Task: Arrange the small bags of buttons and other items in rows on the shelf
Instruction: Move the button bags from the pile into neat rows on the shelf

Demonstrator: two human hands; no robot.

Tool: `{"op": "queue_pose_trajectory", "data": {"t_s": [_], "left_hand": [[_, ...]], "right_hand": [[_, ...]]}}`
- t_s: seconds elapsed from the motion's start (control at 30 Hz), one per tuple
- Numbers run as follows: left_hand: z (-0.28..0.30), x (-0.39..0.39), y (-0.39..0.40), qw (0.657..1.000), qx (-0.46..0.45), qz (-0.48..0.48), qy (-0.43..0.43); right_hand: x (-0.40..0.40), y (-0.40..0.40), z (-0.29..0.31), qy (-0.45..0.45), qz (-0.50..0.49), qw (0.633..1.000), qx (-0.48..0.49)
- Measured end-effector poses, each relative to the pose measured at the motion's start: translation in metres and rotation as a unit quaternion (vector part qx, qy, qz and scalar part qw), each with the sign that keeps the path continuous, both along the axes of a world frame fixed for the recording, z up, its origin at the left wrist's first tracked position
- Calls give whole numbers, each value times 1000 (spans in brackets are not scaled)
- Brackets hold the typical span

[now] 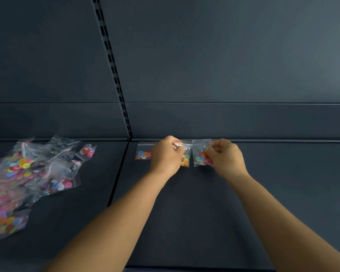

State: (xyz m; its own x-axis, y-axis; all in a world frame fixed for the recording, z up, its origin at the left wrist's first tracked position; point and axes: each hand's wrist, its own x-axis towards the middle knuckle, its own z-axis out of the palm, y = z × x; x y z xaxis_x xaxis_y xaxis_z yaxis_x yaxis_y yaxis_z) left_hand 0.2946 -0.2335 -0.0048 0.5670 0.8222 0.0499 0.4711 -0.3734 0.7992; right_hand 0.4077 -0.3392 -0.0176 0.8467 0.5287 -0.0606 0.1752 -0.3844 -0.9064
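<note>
At the shelf's [185,213] back edge, the left hand [166,156] pinched the 2nd bag [185,160] and the right hand [227,156] pinched the 3rd bag [201,154]. Slippery plastic could slide and skew the row; the pile [28,173] waited at the left edge.

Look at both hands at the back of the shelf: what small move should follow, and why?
Probably set the bag in the right hand down beside the middle bag held by the left hand; it hangs level with the row, next to it.
</note>
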Motion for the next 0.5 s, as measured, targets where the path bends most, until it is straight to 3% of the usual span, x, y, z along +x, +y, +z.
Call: {"op": "queue_pose_trajectory", "data": {"t_s": [0.1,0.3,0.4,0.5], "left_hand": [[-6,10,4,998,39,-6,44],[-19,-6,-5,946,284,-102,121],[-30,-15,-12,922,304,-171,170],[-36,-14,-10,914,311,-172,197]], "right_hand": [[4,4,-4,-38,11,998,-43],[4,-6,-11,-231,83,965,-97],[-1,-11,-17,-281,147,941,-120],[-4,-10,-19,-285,155,939,-115]]}}
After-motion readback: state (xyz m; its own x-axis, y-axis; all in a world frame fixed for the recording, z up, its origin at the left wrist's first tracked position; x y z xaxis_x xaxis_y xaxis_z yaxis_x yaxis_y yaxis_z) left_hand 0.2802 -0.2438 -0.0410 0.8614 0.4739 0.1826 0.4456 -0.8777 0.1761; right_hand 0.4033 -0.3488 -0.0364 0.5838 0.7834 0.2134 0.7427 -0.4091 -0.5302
